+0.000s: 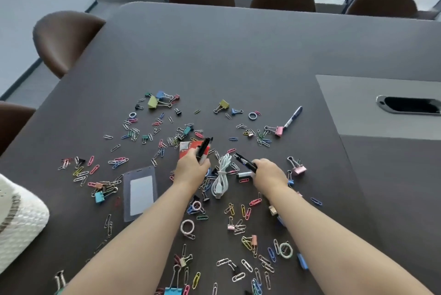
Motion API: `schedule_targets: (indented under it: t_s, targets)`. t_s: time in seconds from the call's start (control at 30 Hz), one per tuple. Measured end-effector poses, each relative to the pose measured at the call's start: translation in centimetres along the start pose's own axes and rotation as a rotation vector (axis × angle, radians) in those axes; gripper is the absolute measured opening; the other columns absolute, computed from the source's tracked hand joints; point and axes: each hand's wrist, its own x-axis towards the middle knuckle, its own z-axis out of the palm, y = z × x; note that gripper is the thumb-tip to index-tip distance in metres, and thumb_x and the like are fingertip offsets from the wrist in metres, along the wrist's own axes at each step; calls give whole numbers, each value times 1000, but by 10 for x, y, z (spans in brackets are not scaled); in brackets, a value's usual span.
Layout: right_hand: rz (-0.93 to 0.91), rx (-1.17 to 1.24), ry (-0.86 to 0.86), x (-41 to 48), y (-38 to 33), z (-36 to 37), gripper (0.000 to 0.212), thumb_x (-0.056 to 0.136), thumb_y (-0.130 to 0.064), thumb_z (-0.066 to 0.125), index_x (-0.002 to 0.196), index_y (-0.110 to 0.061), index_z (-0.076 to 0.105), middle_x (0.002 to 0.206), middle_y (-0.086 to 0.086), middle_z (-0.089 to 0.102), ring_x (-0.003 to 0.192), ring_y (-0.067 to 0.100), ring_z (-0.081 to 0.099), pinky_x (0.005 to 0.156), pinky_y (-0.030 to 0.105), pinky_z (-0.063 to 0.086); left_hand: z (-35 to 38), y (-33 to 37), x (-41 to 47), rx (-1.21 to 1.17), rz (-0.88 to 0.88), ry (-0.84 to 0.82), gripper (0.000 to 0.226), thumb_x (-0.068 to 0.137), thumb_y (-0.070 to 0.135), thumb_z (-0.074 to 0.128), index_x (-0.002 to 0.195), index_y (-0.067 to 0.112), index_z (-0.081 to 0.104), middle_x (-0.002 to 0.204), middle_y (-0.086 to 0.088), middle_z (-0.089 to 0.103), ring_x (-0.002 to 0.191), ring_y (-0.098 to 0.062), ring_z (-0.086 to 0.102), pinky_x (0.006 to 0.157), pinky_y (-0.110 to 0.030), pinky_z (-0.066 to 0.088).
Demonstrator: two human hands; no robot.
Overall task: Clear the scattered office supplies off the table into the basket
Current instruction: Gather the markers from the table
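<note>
Your left hand (191,168) grips a black marker (204,147); your right hand (268,173) grips a black pen (243,159). The hands are apart, with a coiled white cable (220,175) between them. Paper clips (247,265), binder clips (152,102) and a blue pen (292,116) lie scattered over the table (238,55). Step in hand, as judged: gathering pens. The basket (21,223) sits at the near left, well apart. Next, carry both pens above it and release them.
</note>
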Motion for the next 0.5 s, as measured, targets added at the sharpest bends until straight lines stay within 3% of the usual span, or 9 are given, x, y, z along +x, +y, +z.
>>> schedule_targets:
  t_s: [0.23,0.37,0.5]
  targets:
    - [-44,-6,-34,0,14,13,21,91,-30,49,102,-12,51,108,7,55,101,30,55,79,37,44,11,5,-5,-5,-14,15,19,90,22,52,107,15,53,90,1,56,78,-20,49,66,-26,34]
    - [11,302,59,0,23,3,12,89,-25,48,89,-13,44,85,9,58,79,32,54,65,34,39,22,9,-1,-4,-35,14,17,88,24,51,99,12,54,91,-3,64,80,-24,57,64,-28,38]
    - [154,593,149,19,37,-15,12,79,-19,55,88,-13,51,82,7,61,79,29,56,70,34,44,38,25,10,-13,-14,-11,13,90,26,49,94,15,52,79,-3,58,69,-22,52,59,-29,35]
